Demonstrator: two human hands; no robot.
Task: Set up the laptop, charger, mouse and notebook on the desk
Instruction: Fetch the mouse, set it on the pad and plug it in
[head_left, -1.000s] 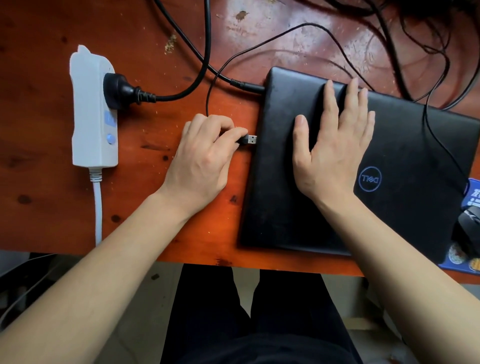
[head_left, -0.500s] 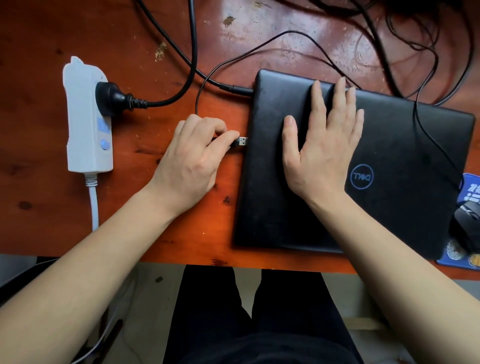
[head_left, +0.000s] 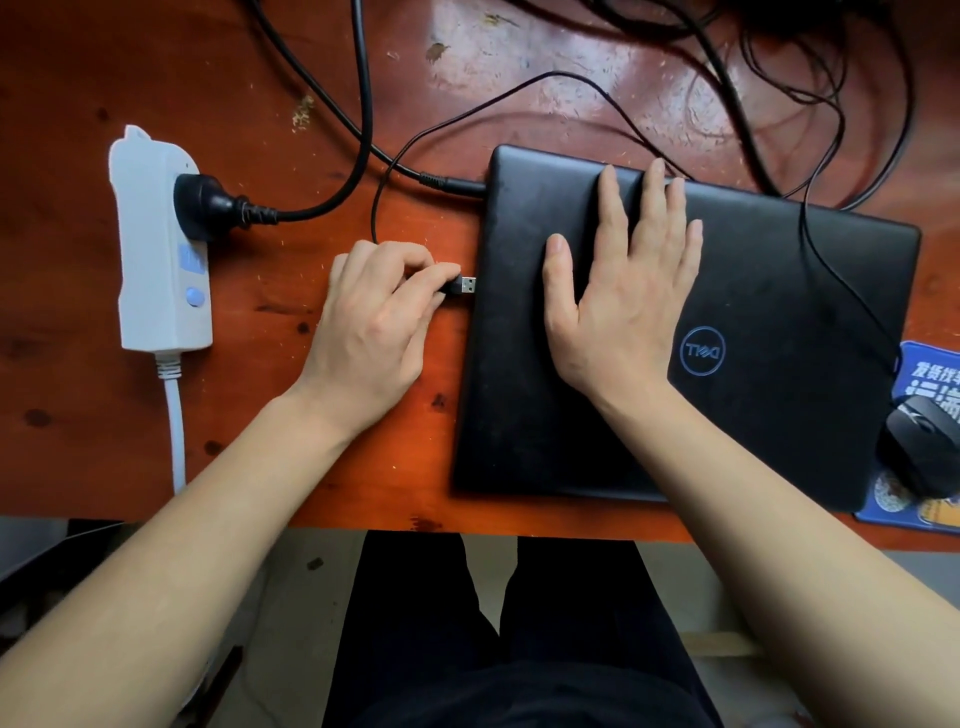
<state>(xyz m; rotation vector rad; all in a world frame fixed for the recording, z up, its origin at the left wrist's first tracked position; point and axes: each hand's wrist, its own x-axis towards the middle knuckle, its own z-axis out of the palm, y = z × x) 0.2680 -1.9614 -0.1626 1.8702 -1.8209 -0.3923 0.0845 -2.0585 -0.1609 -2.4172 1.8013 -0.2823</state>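
A closed black laptop (head_left: 779, 332) lies on the red-brown wooden desk (head_left: 78, 415). My right hand (head_left: 623, 291) rests flat on its lid, fingers spread. My left hand (head_left: 374, 322) pinches a black USB plug (head_left: 464, 286) whose metal tip sits just short of the laptop's left edge. The plug's thin black cable (head_left: 519, 85) loops across the desk and over the lid toward a black mouse (head_left: 922, 444) on a blue mouse pad (head_left: 930, 374) at the right. The charger cable (head_left: 447, 183) is plugged into the laptop's far left corner. No notebook shows.
A white power strip (head_left: 156, 249) lies at the left with a black plug (head_left: 208, 205) in it and a white cord running off the front edge. Several black cables tangle at the back right. My dark-trousered legs are below the desk edge.
The view has shifted slightly. My left hand keeps the USB plug beside the laptop's left edge, about the same distance away. My right hand stays flat on the lid.
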